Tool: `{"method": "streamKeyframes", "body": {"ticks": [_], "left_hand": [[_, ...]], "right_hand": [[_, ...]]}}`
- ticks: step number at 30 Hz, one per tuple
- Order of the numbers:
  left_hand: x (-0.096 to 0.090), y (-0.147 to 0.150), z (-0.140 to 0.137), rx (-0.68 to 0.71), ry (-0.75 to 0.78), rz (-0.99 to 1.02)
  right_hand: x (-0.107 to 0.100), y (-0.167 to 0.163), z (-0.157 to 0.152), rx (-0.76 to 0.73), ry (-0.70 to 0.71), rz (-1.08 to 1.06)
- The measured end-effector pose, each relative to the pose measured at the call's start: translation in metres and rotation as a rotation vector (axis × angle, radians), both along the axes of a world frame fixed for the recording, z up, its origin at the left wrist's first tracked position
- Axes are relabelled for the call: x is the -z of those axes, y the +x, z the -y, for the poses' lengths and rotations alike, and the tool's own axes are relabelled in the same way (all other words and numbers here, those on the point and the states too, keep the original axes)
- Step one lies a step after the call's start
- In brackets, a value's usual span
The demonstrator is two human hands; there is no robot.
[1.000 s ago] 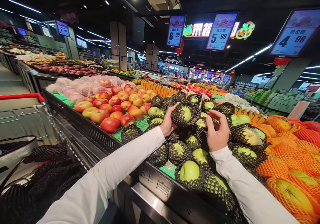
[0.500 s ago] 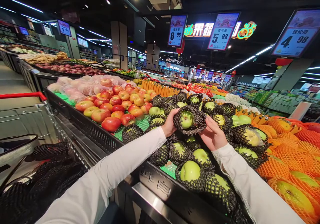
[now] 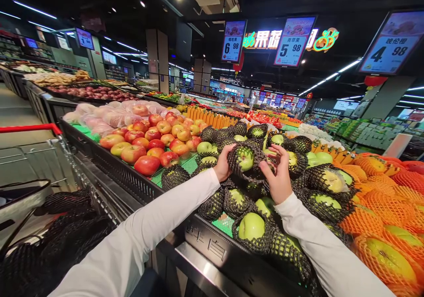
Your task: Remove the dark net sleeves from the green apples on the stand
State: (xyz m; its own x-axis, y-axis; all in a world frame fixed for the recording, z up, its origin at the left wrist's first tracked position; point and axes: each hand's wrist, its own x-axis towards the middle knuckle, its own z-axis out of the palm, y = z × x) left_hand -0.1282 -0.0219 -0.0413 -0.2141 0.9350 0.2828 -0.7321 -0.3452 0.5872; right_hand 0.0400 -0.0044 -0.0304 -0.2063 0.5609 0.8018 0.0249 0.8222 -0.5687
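A green apple (image 3: pixel 245 158) in a black foam net (image 3: pixel 234 161) is held above the pile, its bare green top showing through the net's opening. My left hand (image 3: pixel 223 163) grips it from the left side, thumb and fingers closed round the net. On the other side, my right hand (image 3: pixel 280 173) has its thumb and fingers spread apart; the thumb tip is close to the net's right edge, and I cannot tell whether it touches. Beneath both hands lie several more netted green apples, one with a wide bare face (image 3: pixel 251 227) near the front.
Red-yellow apples (image 3: pixel 147 164) lie to the left on green matting in a black display bin (image 3: pixel 132 183). Oranges in orange nets (image 3: pixel 387 259) fill the right side. A shopping cart with a red handle (image 3: pixel 29 128) stands at left, black netting (image 3: pixel 73 226) inside it. Price screens (image 3: pixel 294 40) hang overhead.
My right hand has come off its grip on the net's right edge, its fingers now spread. The netted apple has shifted slightly left, still in my left hand.
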Motion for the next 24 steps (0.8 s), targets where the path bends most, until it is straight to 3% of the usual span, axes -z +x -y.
{"method": "streamKeyframes", "body": {"ticks": [2,4,6,14,24], "left_hand": [[0.000,0.000,-0.002,-0.029,0.019,-0.013],[0.000,-0.001,-0.002,-0.043,0.026,-0.013],[-0.001,-0.001,-0.002,-0.046,0.017,-0.004],[-0.005,0.001,0.004,-0.032,-0.005,0.062],[-0.006,-0.002,0.002,-0.018,-0.009,0.080]], "right_hand": [[-0.006,0.004,0.007,0.175,0.310,0.048],[-0.012,0.008,0.012,0.241,0.548,0.093],[-0.014,0.009,0.013,0.228,0.619,0.167],[0.003,0.002,-0.009,0.147,0.258,0.359],[-0.005,0.004,0.009,0.026,0.264,0.375]]}}
